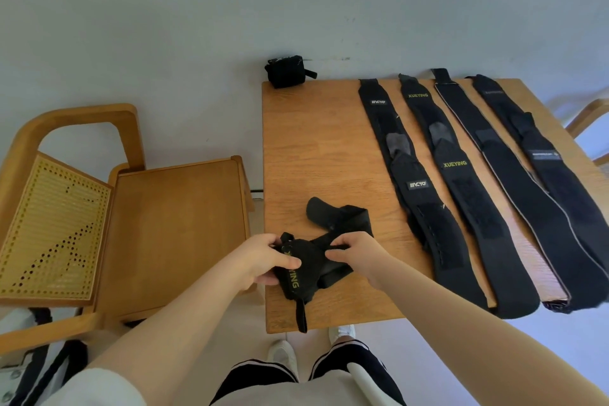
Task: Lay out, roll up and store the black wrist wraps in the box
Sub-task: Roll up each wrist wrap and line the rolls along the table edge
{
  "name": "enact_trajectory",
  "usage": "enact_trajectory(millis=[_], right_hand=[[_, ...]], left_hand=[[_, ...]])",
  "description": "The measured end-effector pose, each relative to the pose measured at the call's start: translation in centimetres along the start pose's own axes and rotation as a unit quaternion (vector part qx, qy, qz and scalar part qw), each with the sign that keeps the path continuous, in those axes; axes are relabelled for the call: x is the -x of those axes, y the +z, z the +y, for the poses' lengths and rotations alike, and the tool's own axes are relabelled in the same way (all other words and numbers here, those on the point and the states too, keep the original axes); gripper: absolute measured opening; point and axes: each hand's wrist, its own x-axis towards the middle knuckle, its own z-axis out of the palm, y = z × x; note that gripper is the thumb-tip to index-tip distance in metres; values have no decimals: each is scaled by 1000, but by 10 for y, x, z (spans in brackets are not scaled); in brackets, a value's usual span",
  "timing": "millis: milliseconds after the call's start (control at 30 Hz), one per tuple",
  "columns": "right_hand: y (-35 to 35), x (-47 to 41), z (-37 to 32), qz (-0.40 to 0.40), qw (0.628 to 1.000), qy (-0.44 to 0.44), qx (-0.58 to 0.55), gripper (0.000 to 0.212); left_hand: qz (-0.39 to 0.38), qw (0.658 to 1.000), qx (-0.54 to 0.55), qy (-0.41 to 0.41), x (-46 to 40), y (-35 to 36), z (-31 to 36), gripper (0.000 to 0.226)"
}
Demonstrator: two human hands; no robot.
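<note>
Table (316,148): we see a wooden top against a pale wall, and every wrap lies on it.
Chair (171,227): we find a wooden chair with a cane back just left of the table.
Laid-out wraps (461,181): we count four long black rows spread flat side by side over the right half; some rows look like two wraps overlapping end to end, though we cannot be sure.
Wrap in hand (298,269): we see it crumpled at the near left edge, yellow lettering showing, one strap hanging over the edge.
Rolled wrap (286,72): we see it at the far left corner, well apart from the others.
Left hand (263,260): we see it gripping the bunched end, thumb on top.
Right hand (359,252): we see it pinching the same wrap's band.
</note>
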Motion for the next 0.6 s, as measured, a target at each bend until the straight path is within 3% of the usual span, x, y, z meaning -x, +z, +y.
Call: enact_trajectory(millis=[133,233,367,433,533,600], right_hand=[[-1,3,1,-48,999,17,5,26],[-8,8,1,-88,996,12,16,19],[-19,22,-5,-109,991,-36,74,10],[-24,25,-11,-33,973,-137,186,6],[-32,25,-19,158,877,-318,324,8],[-32,21,-17,194,844,-345,361,20]], left_hand=[[-5,1000,-22,-6,2,-4,0,46],[-5,999,-43,1,3,-8,0,43],[-2,991,-106,80,10,-9,3,39],[50,972,-164,160,14,-6,6,40],[181,906,-247,291,16,1,16,42],[236,853,-304,353,13,5,23,40]])
